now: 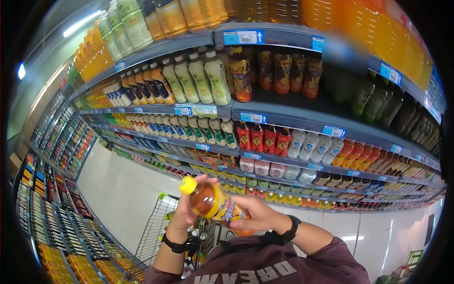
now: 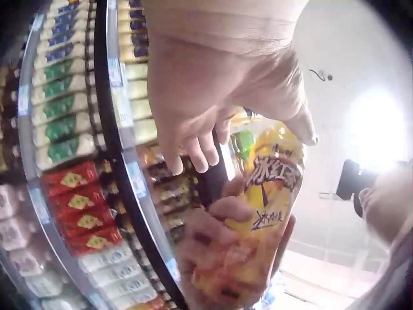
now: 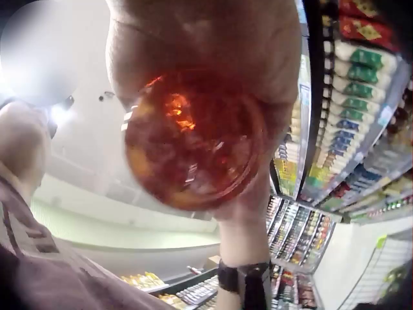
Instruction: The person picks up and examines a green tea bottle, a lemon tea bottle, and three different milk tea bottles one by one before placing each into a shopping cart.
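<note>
A bottle of iced tea [image 1: 215,203] with a yellow cap and yellow label is tilted in front of the chest, its cap toward the left. My right hand [image 1: 257,214] grips the lower part of its body, fingers wrapped round the label in the left wrist view. The left hand [image 1: 185,210] is beside the shoulder and neck, its fingers [image 2: 200,152] loosely extended and its thumb close to the label. From the right wrist view the round reddish base of the bottle faces the camera, hiding part of the hands.
A shopping cart [image 1: 158,220] with goods stands below the hands. Ahead, drink shelves [image 1: 283,111] hold rows of bottles, including similar yellow-labelled bottles [image 1: 241,75]. More stocked shelves [image 1: 61,213] line the left, across the pale floor [image 1: 109,184].
</note>
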Demonstrator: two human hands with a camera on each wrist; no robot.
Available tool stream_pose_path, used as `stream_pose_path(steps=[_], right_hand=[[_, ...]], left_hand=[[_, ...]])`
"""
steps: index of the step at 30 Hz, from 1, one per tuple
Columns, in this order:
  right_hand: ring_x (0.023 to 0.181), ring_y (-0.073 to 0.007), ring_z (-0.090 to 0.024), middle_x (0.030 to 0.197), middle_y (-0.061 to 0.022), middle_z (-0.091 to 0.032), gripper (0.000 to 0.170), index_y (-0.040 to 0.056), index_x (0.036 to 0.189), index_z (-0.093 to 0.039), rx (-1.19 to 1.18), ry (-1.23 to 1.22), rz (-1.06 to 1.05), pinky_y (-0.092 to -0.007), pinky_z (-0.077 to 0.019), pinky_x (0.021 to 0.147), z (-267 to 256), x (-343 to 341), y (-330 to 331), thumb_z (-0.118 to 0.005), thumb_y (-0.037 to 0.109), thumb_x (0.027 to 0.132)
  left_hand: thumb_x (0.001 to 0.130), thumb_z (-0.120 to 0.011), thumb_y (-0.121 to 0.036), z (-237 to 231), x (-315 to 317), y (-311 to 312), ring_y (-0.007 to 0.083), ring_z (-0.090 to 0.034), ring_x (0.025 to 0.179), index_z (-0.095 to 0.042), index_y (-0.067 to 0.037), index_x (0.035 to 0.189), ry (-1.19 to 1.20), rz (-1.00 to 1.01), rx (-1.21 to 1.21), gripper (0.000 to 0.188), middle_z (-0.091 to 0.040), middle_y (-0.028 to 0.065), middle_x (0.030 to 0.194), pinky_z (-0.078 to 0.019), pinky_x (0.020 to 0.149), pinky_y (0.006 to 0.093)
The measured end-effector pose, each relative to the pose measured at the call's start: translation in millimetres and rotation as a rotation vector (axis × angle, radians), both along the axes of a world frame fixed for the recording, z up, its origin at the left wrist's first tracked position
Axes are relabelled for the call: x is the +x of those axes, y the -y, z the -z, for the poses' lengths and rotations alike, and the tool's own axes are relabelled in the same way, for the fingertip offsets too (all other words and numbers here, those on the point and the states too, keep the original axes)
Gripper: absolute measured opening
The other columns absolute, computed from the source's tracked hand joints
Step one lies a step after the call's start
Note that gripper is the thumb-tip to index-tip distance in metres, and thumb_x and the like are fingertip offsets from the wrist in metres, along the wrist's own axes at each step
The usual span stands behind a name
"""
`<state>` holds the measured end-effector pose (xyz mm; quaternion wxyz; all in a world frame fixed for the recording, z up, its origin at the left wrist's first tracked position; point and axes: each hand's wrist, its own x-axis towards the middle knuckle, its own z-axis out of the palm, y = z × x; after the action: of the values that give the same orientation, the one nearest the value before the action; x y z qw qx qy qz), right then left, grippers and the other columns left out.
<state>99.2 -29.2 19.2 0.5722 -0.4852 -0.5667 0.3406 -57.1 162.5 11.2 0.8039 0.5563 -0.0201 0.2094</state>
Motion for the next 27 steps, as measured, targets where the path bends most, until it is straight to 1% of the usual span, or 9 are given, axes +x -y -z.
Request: stream_pose_path(steps=[2, 6, 12, 16, 19, 20, 23, 25, 27], right_hand=[[0.089, -0.0163, -0.067, 0.108, -0.0119, -0.069, 0.049, -0.0005, 0.131, -0.059, -0.179, -0.605, -0.437, -0.0304, -0.0544, 0.079, 24, -12, 2, -0.067, 0.038, 0.101], [0.088, -0.0097, -0.067, 0.099, -0.0052, -0.070, 0.042, 0.0028, 0.128, -0.060, -0.320, -0.985, -0.388, -0.0269, -0.0542, 0.073, 32, -15, 23, -0.062, 0.038, 0.105], [0.103, -0.0220, -0.071, 0.116, -0.0128, -0.068, 0.069, 0.0022, 0.137, -0.053, 0.183, 0.405, 0.647, -0.0336, -0.0567, 0.086, 25, -9, 41, -0.086, 0.029, 0.083], [0.099, -0.0296, -0.072, 0.111, -0.0173, -0.068, 0.081, 0.0031, 0.140, -0.051, 0.119, 0.444, 0.625, -0.0385, -0.0573, 0.088, 35, -5, 54, -0.092, 0.029, 0.075], [0.070, -0.0298, -0.072, 0.106, -0.0236, -0.070, 0.065, 0.0033, 0.144, -0.048, -0.197, -1.019, -0.279, -0.0335, -0.0591, 0.058, 40, 2, 71, -0.063, 0.047, 0.098], [0.061, -0.0262, -0.070, 0.108, -0.0258, -0.070, 0.066, 0.0018, 0.144, -0.048, -0.257, -1.258, -0.449, -0.0289, -0.0541, 0.047, 50, -3, 73, -0.044, 0.055, 0.104], [0.061, -0.0269, -0.070, 0.108, -0.0264, -0.070, 0.070, 0.0011, 0.144, -0.047, -0.222, -1.467, -0.811, -0.0303, -0.0548, 0.048, 57, -15, 68, -0.040, 0.058, 0.105], [0.066, -0.0278, -0.072, 0.108, -0.0256, -0.070, 0.070, 0.0022, 0.143, -0.049, -0.291, -1.402, -0.774, -0.0327, -0.0580, 0.053, 47, -15, 71, -0.035, 0.059, 0.106], [0.079, -0.0280, -0.073, 0.114, -0.0238, -0.068, 0.066, 0.0026, 0.143, -0.047, -0.410, -1.066, -0.240, -0.0347, -0.0612, 0.065, 44, -15, 70, -0.038, 0.057, 0.107]], left_hand=[[0.067, -0.094, -0.054, -13, 18, 23, 0.0388, -0.050, 0.139, -0.037, -0.005, 0.150, 0.113, 0.117, -0.029, 0.113, -0.052, 0.0204, 0.146, -0.0382, 0.119, 0.0526], [0.081, -0.085, -0.045, 6, 26, 40, 0.0337, -0.068, 0.116, -0.050, -0.006, 0.132, 0.145, 0.084, -0.276, 0.073, -0.066, 0.0120, 0.118, -0.0563, 0.100, 0.0487], [0.102, -0.064, -0.027, -16, 55, 62, 0.0239, -0.057, 0.116, -0.053, -0.006, 0.131, 0.140, -0.365, -0.291, 0.037, -0.060, 0.0092, 0.122, -0.0488, 0.106, 0.0454], [0.106, -0.050, -0.048, -16, 63, 77, 0.0287, -0.060, 0.117, -0.052, -0.003, 0.135, 0.111, -0.290, -0.343, 0.054, -0.060, 0.0093, 0.128, -0.0477, 0.108, 0.0511], [0.098, -0.051, -0.069, -5, 57, 72, 0.0309, -0.064, 0.114, -0.051, -0.004, 0.138, 0.205, -0.078, -0.433, 0.076, -0.063, 0.0095, 0.128, -0.0474, 0.109, 0.0563], [0.097, -0.052, -0.070, 1, 53, 76, 0.0297, -0.065, 0.112, -0.052, -0.005, 0.137, 0.267, -0.033, -0.455, 0.077, -0.063, 0.0087, 0.126, -0.0485, 0.108, 0.0553], [0.095, -0.054, -0.070, 6, 48, 84, 0.0272, -0.065, 0.110, -0.053, -0.006, 0.135, 0.337, -0.027, -0.511, 0.076, -0.063, 0.0075, 0.123, -0.0510, 0.106, 0.0523], [0.098, -0.054, -0.066, 3, 42, 84, 0.0240, -0.066, 0.105, -0.054, -0.007, 0.131, 0.289, -0.120, -0.546, 0.068, -0.064, 0.0071, 0.117, -0.0552, 0.099, 0.0468], [0.101, -0.052, -0.061, -4, 37, 85, 0.0237, -0.065, 0.103, -0.055, -0.005, 0.128, 0.142, -0.314, -0.479, 0.062, -0.065, 0.0076, 0.114, -0.0557, 0.096, 0.0451]])
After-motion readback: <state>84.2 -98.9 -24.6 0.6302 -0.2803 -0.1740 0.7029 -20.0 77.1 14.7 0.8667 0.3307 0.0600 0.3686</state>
